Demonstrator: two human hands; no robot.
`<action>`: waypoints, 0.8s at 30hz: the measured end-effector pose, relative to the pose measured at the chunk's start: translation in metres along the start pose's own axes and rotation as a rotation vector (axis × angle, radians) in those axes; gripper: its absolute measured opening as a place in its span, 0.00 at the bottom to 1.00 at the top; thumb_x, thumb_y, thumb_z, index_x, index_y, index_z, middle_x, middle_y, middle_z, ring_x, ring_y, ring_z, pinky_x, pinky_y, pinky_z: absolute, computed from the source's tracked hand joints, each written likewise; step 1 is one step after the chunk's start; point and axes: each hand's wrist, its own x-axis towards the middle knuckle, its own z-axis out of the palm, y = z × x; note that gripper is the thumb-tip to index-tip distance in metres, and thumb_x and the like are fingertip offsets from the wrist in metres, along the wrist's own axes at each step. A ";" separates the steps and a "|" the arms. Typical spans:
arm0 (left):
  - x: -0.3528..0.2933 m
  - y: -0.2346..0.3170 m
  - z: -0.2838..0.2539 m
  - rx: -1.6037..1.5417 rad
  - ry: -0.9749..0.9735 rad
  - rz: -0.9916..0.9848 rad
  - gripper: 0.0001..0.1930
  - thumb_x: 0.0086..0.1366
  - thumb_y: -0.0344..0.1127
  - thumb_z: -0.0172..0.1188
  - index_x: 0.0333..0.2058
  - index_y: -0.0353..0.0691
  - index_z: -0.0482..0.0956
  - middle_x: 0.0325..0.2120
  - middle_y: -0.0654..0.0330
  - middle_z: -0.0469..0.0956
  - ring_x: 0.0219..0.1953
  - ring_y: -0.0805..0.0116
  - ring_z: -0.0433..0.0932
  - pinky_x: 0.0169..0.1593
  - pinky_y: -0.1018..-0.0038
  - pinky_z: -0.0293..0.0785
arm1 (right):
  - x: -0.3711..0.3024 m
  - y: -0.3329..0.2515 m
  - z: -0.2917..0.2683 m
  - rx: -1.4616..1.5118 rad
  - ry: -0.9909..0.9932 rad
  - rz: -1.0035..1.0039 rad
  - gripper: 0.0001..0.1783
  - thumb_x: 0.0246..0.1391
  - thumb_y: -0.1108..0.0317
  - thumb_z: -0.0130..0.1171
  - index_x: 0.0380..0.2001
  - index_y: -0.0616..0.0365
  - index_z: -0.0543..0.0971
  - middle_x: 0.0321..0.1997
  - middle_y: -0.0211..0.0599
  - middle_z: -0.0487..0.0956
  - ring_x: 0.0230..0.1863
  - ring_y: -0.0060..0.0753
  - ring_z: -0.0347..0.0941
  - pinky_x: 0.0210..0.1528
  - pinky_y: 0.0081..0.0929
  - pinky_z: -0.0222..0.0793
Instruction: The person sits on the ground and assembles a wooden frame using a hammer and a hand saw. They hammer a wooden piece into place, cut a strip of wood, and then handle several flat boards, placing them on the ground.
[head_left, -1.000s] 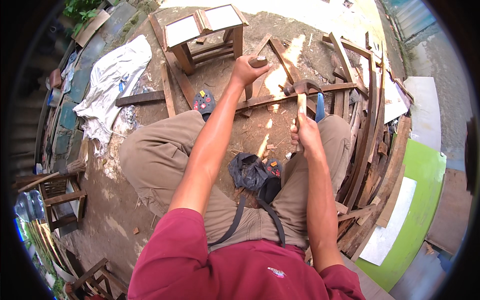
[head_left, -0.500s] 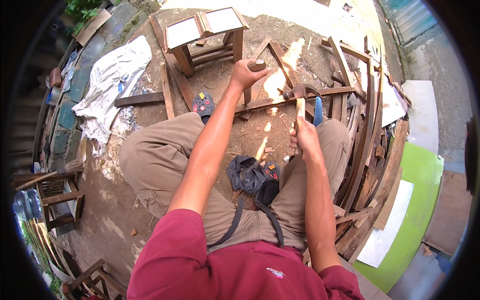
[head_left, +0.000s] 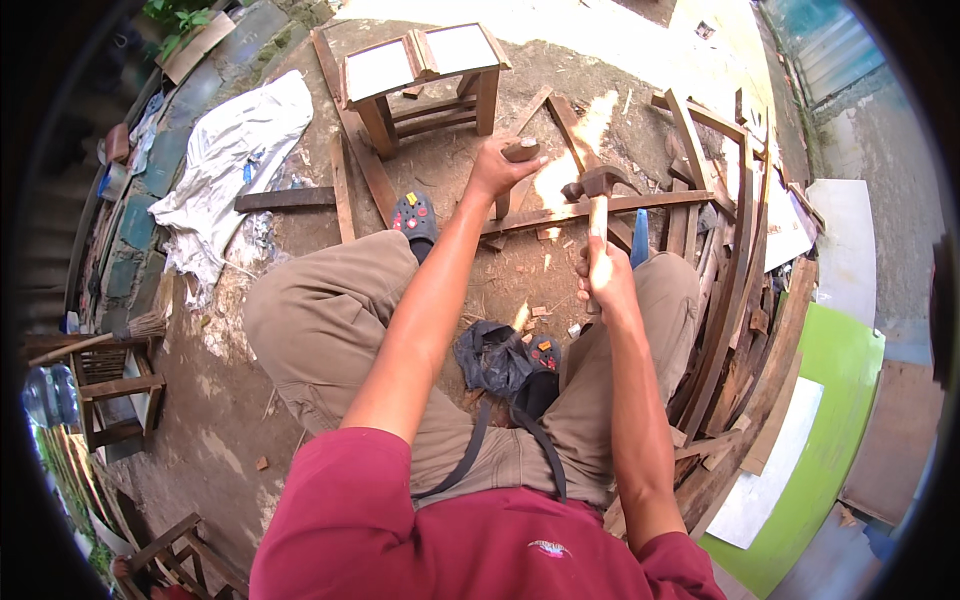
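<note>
A hammer (head_left: 597,215) is gripped by its pale handle in the right hand (head_left: 603,283), just right of the frame's centre, with the fingers wrapped tight around the shaft. Its dark head is seen at, or just above, a long brown batten (head_left: 600,208) that runs across the upper middle; contact cannot be told. An upright wooden post (head_left: 512,178) is clasped at its top by the left hand (head_left: 497,166), fingers closed around it, upper centre.

The step in hand is judged to be hammering at the joint of batten and post. For the next blow, the post would have to be kept steady and the head brought down squarely. No nail can be made out.
</note>
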 end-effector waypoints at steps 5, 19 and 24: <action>-0.002 -0.009 0.009 -0.106 -0.167 -0.198 0.16 0.55 0.31 0.77 0.42 0.36 0.86 0.37 0.69 0.85 0.38 0.83 0.77 0.44 0.79 0.76 | -0.024 -0.079 0.025 -0.006 0.040 -0.228 0.28 0.73 0.45 0.47 0.28 0.58 0.73 0.17 0.23 0.67 0.14 0.17 0.63 0.17 0.25 0.62; 0.006 -0.012 0.002 -0.213 -0.146 -0.229 0.13 0.54 0.29 0.72 0.40 0.35 0.86 0.32 0.69 0.83 0.35 0.82 0.77 0.39 0.78 0.75 | 0.011 -0.097 0.016 -0.456 0.110 -0.512 0.33 0.70 0.44 0.49 0.30 0.69 0.77 0.24 0.56 0.77 0.28 0.49 0.77 0.37 0.46 0.70; -0.003 -0.021 0.002 -0.132 -0.088 -0.164 0.15 0.54 0.28 0.72 0.42 0.36 0.85 0.32 0.72 0.82 0.34 0.83 0.75 0.39 0.78 0.74 | 0.017 -0.091 0.018 -0.532 0.023 -0.413 0.31 0.70 0.46 0.50 0.31 0.70 0.77 0.24 0.58 0.77 0.28 0.55 0.76 0.36 0.46 0.70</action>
